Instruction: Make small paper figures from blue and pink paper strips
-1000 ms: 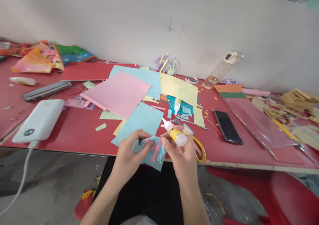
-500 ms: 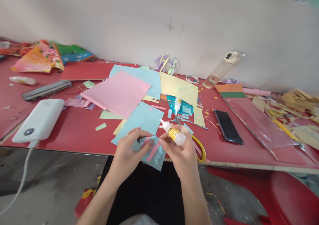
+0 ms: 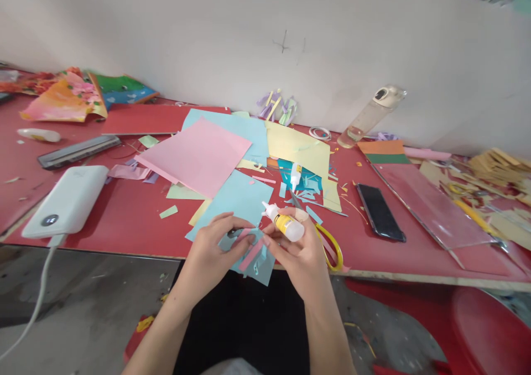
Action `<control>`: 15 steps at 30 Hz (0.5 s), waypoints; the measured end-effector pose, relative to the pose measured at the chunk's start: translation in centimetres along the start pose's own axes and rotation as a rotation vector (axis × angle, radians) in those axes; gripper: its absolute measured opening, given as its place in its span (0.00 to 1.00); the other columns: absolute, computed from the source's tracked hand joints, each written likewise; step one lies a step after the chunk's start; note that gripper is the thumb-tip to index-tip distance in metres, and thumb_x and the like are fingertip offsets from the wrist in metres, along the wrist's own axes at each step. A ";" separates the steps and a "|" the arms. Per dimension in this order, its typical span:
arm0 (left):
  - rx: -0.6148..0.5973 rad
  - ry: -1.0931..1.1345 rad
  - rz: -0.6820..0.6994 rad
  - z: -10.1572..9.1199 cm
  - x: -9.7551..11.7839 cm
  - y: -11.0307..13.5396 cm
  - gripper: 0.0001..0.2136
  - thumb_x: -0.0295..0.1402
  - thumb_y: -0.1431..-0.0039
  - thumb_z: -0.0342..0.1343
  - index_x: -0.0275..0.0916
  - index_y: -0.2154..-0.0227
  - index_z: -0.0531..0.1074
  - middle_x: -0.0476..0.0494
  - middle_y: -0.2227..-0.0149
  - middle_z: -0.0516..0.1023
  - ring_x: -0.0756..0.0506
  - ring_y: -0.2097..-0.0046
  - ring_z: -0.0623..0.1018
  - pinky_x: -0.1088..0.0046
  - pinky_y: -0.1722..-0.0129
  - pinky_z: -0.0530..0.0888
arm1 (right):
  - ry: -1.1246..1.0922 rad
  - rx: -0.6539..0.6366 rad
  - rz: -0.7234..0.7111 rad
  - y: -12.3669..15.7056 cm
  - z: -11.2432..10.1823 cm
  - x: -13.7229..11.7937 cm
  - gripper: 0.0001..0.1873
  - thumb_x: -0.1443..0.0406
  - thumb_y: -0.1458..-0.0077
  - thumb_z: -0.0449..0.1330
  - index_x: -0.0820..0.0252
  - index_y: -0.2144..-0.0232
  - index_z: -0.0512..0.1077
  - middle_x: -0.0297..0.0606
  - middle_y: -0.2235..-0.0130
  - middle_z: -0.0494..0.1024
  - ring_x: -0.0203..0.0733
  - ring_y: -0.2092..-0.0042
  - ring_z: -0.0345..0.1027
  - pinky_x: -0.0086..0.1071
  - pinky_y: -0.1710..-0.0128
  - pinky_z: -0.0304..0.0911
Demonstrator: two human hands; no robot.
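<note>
We see paper sheets [image 3: 199, 154] in the middle of the counter [image 3: 133, 220]; power bank [image 3: 66, 201] left of them, phone [image 3: 379, 211] right. Water bottle [image 3: 365, 118] behind the phone, by the wall [image 3: 207, 43]. Scissors [image 3: 332, 248] at the near edge, partly under our right grip [image 3: 301, 253].

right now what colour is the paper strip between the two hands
Pink: the strip lies on a light blue paper piece; head view shows it best.

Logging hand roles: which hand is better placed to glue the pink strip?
Probably the right hand: it holds the glue bottle beside the pink strip; the left hand grips the blue paper.
</note>
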State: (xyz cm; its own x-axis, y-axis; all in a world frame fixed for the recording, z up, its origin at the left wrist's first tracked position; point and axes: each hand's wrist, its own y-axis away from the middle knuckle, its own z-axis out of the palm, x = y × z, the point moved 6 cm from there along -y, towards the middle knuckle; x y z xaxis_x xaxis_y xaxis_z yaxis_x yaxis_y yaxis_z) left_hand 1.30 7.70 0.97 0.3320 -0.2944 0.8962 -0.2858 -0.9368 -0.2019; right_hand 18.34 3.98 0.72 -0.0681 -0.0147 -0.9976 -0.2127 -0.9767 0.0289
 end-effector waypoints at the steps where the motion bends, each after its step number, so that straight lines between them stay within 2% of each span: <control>1: -0.010 0.001 0.015 0.0 0.0 -0.1 0.03 0.31 0.39 0.60 0.45 0.65 0.78 0.52 0.67 0.83 0.43 0.56 0.82 0.62 0.42 0.72 | 0.016 -0.006 0.004 0.0 0.0 0.0 0.20 0.63 0.47 0.72 0.49 0.53 0.71 0.31 0.64 0.80 0.39 0.60 0.78 0.33 0.53 0.77; 10: -0.013 -0.031 0.044 -0.4 0.3 -0.2 0.03 0.31 0.40 0.60 0.45 0.65 0.79 0.52 0.69 0.82 0.44 0.59 0.82 0.60 0.43 0.75 | -0.003 -0.008 0.005 0.0 0.0 0.1 0.20 0.61 0.46 0.72 0.50 0.53 0.71 0.32 0.64 0.80 0.40 0.59 0.79 0.34 0.54 0.77; 15: 0.013 -0.013 0.053 -0.5 0.4 -0.3 0.05 0.31 0.40 0.60 0.45 0.64 0.80 0.50 0.69 0.83 0.41 0.55 0.83 0.55 0.39 0.72 | 0.038 0.019 -0.074 0.1 0.1 -0.4 0.17 0.63 0.45 0.71 0.50 0.54 0.72 0.32 0.64 0.81 0.40 0.60 0.79 0.36 0.52 0.76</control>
State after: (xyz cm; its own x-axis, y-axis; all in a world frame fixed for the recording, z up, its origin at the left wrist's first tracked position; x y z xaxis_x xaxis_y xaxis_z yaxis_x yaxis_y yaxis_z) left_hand 1.03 7.93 1.61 0.3281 -0.3458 0.8791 -0.2919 -0.9222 -0.2538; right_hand 18.26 3.87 1.09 -0.0144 0.0487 -0.9987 -0.2341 -0.9712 -0.0440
